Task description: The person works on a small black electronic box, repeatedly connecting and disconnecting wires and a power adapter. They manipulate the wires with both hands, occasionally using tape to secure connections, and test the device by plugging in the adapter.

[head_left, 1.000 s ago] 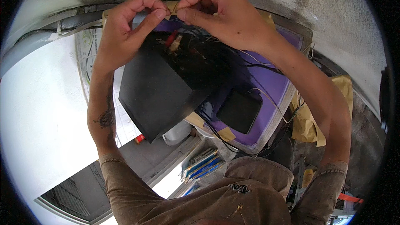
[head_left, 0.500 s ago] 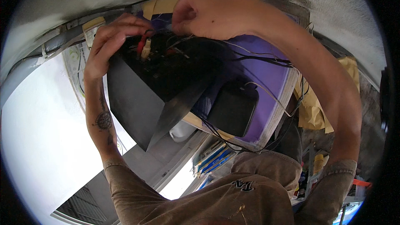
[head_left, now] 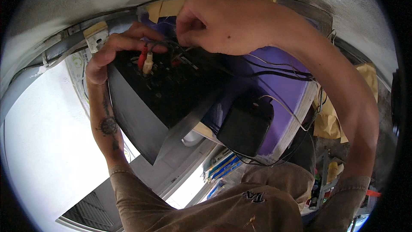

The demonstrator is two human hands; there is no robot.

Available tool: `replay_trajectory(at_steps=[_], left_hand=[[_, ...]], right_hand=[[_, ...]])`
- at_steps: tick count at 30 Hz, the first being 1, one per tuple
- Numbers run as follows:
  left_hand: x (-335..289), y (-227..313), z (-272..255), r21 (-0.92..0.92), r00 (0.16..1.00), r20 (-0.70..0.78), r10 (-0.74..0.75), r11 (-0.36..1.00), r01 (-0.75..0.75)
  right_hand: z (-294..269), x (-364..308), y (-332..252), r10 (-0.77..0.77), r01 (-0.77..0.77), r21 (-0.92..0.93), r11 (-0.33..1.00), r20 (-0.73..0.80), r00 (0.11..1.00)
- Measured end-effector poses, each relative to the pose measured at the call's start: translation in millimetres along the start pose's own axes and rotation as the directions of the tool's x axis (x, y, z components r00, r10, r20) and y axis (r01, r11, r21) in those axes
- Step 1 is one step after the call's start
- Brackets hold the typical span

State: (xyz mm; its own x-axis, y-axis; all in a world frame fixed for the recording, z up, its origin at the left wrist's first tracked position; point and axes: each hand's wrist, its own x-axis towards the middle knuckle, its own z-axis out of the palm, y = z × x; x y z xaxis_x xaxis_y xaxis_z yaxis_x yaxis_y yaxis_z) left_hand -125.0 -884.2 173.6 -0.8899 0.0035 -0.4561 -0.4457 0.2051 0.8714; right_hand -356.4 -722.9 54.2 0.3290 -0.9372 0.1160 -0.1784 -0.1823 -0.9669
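- The left hand [head_left: 112, 51] is raised, its fingers [head_left: 143, 31] bent over toward the right hand, one digit reaching out below the others.
- Below it, the left wrist [head_left: 97, 78] is bent, and the left forearm [head_left: 101, 105] runs almost straight down, with a round dark tattoo [head_left: 108, 125] on its inner side.
- The right hand [head_left: 208, 25] sits just beside the left fingertips, back turned up, fingers curled in toward the palm; their tips are partly hidden.
- From it, the right forearm [head_left: 313, 60] sweeps outward and down to a bent right elbow [head_left: 370, 118], well apart from the hand.
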Motion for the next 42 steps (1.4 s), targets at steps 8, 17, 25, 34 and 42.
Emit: replay_trajectory(at_steps=[8,17,25,34,42], left_hand=[[1,1,-2,0.22,0.996,-0.026,-0.086,0.971,0.09],[1,-9,-5,0.238,1.0,-0.018,-0.023,0.971,0.027],[3,-11,-7,0.226,1.0,-0.013,0.013,0.974,-0.01],[5,-4,-13,0.261,0.999,0.016,-0.04,0.965,0.034],[5,0,-13,0.244,0.998,0.011,-0.066,0.968,0.061]], right_hand=[[-4,2,-7,0.008,-0.008,-0.1,0.995,-0.001,1.0],[-6,5,-8,-0.029,0.029,-0.086,0.996,0.0,1.0],[1,11,-3,-0.196,0.179,-0.183,0.967,-0.083,0.977],[-9,10,-17,-0.097,0.096,-0.167,0.981,0.005,0.995],[-8,13,-17,-0.145,0.141,-0.178,0.974,-0.009,0.989]])
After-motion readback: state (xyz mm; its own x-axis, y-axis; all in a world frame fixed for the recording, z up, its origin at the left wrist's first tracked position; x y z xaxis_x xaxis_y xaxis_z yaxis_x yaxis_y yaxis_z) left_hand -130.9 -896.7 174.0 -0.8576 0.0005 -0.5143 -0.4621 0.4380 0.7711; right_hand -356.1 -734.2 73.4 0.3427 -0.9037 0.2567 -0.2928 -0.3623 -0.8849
